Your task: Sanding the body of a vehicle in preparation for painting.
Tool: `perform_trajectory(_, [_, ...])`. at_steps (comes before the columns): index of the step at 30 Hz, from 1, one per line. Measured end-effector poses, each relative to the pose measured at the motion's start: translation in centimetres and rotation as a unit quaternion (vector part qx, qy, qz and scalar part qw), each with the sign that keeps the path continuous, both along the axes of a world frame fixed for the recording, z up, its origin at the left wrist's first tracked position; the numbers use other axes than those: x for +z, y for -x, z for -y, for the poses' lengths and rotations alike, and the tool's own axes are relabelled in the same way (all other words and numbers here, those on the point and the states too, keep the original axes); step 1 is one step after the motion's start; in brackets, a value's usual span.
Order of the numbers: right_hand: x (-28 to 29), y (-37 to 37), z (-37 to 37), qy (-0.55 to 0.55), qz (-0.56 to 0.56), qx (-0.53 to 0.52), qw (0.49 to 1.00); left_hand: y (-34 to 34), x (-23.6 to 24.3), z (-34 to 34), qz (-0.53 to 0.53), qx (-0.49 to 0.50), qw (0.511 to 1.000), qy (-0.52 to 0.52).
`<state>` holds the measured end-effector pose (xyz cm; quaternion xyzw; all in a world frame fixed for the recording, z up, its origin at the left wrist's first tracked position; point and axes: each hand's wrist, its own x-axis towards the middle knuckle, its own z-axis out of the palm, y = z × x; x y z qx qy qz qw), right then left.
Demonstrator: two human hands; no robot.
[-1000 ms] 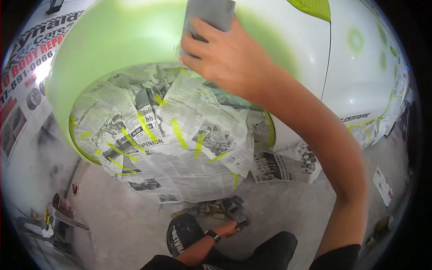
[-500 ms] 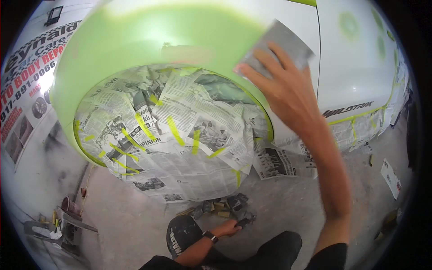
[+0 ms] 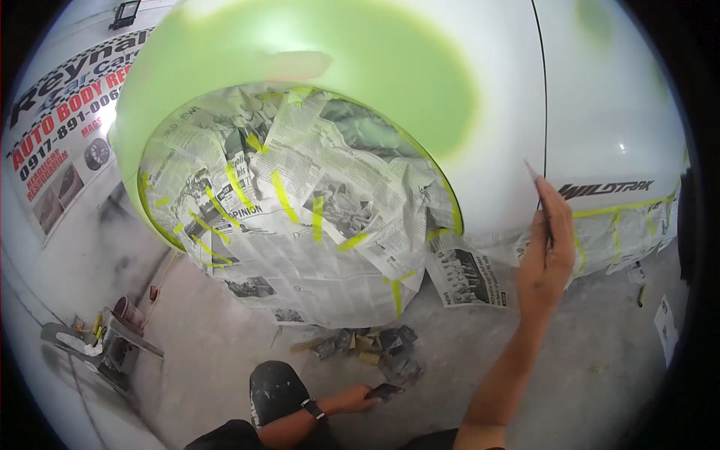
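My right hand [image 3: 547, 251] is raised beside the white car panel, near the vertical door gap. Its fingers pinch a grey sheet of sandpaper [image 3: 533, 171], now seen nearly edge-on, apart from or just at the panel; I cannot tell which. Low in the view, my left hand [image 3: 358, 399], with a dark watch on the wrist, is closed on a small dark flat block [image 3: 385, 391]. The fender [image 3: 420, 82] carries a light green patch with a soft edge and a pinkish spot above the wheel arch.
Newspaper [image 3: 300, 255] with yellow-green tape covers the wheel. Several dark and tan blocks [image 3: 367, 345] lie on the concrete floor below it. A small bench [image 3: 112, 341] and a reddish pot [image 3: 129, 309] stand left. More masking paper [image 3: 611, 244] lines the door's lower edge.
My right hand has come down and slightly right from the green patch's edge, turning the sandpaper from flat-on to edge-on. My left hand has shifted slightly left and down.
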<state>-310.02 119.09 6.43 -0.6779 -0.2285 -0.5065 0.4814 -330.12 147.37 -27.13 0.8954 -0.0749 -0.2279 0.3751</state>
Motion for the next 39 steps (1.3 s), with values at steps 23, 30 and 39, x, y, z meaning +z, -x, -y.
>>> perform_trajectory(23, [-1.2,0.0,-6.4,0.131,0.0,-0.065,0.989,0.0,3.1,-3.0,-0.022,0.055,0.998,0.013])
perform_trajectory(30, [4.5,-0.1,-12.9,0.17,-0.04,-0.086,0.981,-0.7,8.1,-1.7,-0.112,0.064,0.991,-0.017])
perform_trajectory(39, [8.8,-0.8,-19.9,0.056,-0.007,-0.133,0.989,-0.2,8.3,-2.5,-0.061,0.068,0.996,-0.019])
